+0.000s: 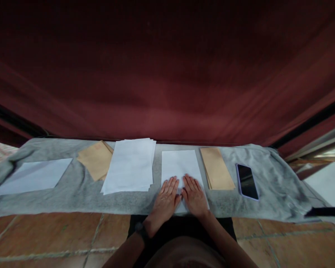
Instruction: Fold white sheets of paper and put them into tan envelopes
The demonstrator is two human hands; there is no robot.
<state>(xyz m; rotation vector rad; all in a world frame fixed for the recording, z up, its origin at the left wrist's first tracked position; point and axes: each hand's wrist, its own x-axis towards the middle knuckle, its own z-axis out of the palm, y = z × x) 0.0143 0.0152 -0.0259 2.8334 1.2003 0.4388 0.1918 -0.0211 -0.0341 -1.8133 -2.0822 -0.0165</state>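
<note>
Pressing down on the near part of a white sheet [179,162] with left hand [165,197] and right hand [195,197], both open and palm-down, gripping nothing. Cannot tell whether pressing on one layer or several. See the sheet lying in the middle, reaching toward the near edge of the grey cloth [128,204], between a loose paper stack [130,165] on the left and brown envelopes [218,169] on the right.

Could crease the sheet by bearing down over a wrinkle in the soft cloth — or drag cloth and sheet together by pushing sideways. Could knock the right-hand envelopes askew by sweeping outward, given such a narrow gap. Could likewise fan out the uneven stack by brushing its right side. Less likely to disturb the phone [247,181], farther right, except by tugging the cloth.
</note>
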